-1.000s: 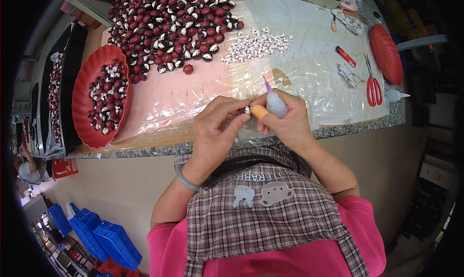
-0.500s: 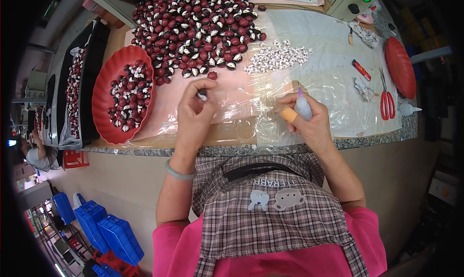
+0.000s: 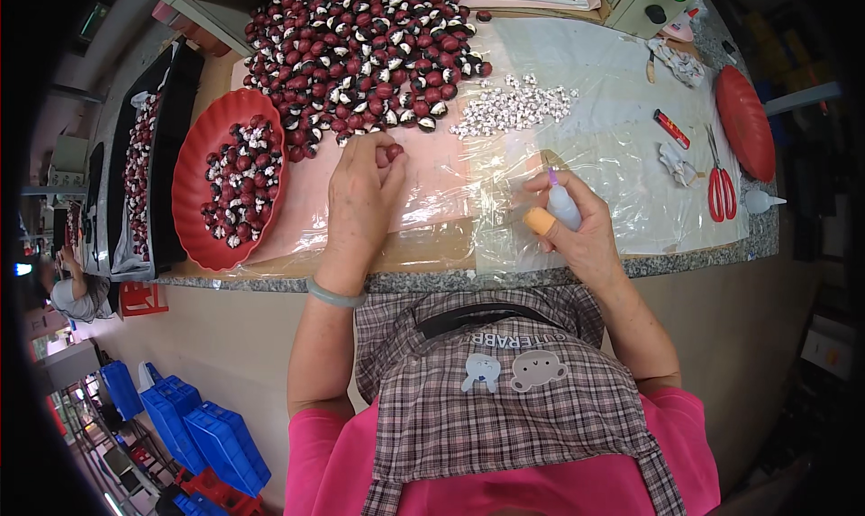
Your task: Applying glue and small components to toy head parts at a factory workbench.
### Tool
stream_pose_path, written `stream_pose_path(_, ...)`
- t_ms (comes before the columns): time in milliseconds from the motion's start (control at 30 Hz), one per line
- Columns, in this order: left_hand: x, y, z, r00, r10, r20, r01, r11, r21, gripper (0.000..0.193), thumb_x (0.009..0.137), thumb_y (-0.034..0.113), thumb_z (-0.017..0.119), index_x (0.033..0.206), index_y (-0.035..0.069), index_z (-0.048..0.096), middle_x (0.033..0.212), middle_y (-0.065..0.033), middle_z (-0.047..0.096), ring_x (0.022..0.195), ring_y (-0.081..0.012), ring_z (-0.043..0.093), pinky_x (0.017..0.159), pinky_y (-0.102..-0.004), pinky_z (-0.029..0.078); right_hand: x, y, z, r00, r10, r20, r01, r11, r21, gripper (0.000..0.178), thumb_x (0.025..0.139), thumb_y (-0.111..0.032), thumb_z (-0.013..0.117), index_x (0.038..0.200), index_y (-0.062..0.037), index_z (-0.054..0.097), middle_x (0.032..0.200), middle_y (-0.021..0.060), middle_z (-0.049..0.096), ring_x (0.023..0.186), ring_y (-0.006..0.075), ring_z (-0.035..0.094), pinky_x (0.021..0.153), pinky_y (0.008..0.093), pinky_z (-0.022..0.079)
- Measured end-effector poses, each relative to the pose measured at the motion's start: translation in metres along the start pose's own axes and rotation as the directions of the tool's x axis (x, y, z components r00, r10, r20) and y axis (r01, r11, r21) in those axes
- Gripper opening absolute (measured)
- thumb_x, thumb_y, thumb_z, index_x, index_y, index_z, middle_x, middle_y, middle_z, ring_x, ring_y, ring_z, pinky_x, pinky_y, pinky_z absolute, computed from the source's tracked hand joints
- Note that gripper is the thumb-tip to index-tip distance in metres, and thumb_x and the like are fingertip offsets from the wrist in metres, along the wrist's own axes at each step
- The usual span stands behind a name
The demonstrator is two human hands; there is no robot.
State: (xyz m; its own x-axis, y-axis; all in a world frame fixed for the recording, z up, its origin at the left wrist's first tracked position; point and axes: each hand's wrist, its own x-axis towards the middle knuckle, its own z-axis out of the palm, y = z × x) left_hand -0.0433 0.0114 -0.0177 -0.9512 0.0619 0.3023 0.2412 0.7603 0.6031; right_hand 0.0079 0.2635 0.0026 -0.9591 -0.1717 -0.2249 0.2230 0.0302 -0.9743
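My left hand [image 3: 359, 196], with a pale bangle at the wrist, is closed at the near edge of a big pile of small dark red, black and white ball-shaped pieces [image 3: 378, 52]. A dark red ball piece [image 3: 394, 152] shows between its thumb and fingertips; whether it also holds another piece is hidden. My right hand [image 3: 584, 223] grips a small translucent squeeze bottle [image 3: 563, 207] with a purple tip pointing up and away. An orange cover wraps a digit of that hand. Beyond both hands lies a heap of small white pieces with dark marks [image 3: 518, 106].
At left stands a red scalloped tray [image 3: 189, 192] with finished-looking pieces, beside a black bin [image 3: 185, 84]. Red-handled scissors [image 3: 721, 192], a red tube [image 3: 672, 129], crumpled tissue [image 3: 678, 165], another small bottle [image 3: 764, 201] and a red dish [image 3: 746, 124] lie at right.
My left hand has moved slightly away from me, and its fingertips now surround a dark red ball that lay on the table. The dark-and-white piece seen in its fingers is out of sight.
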Motion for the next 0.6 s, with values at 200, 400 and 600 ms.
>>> stream_pose_path(200, -0.021, 0.004, -0.002, 0.914, -0.226, 0.337, 0.405, 0.449, -0.796, 0.014, 0.090, 0.007, 0.055, 0.103, 0.002, 0.057, 0.083, -0.0028, 0.059, 0.066, -0.0069, 0.051, 0.052, -0.0193, 0.038, 0.001, 0.005, -0.011, 0.990, -0.012, 0.140, -0.025, 0.964, 0.264, 0.034, 0.088, -0.003, 0.058, 0.114, -0.0093, 0.037, 0.093, 0.0069, 0.058, 0.065, 0.0090, 0.053, 0.058, 0.0203, 0.044)
stream_pose_path(400, -0.033, 0.036, -0.003, 0.789, -0.176, 0.588, 0.580, -0.100, -0.808, 0.021, 0.093, 0.009, 0.049, 0.110, 0.001, 0.058, 0.091, -0.0071, 0.062, 0.075, -0.0068, 0.056, 0.060, -0.0149, 0.043, 0.004, 0.006, -0.003, 0.968, -0.247, 0.042, 0.240, 0.962, 0.132, 0.029, 0.090, -0.018, 0.060, 0.112, -0.0006, 0.053, 0.107, 0.0112, 0.051, 0.070, 0.0140, 0.061, 0.049, 0.0181, 0.045)
stream_pose_path(600, -0.040, 0.045, 0.000, 0.774, -0.112, 0.623, 0.615, -0.101, -0.782, 0.027, 0.092, 0.004, 0.051, 0.118, -0.001, 0.057, 0.090, -0.0097, 0.063, 0.074, -0.0060, 0.052, 0.057, -0.0159, 0.038, 0.000, 0.002, -0.011, 0.983, -0.181, -0.027, 0.183, 0.962, 0.202, 0.031, 0.083, -0.002, 0.067, 0.112, -0.0006, 0.057, 0.099, 0.0078, 0.059, 0.073, 0.0118, 0.062, 0.050, 0.0190, 0.047)
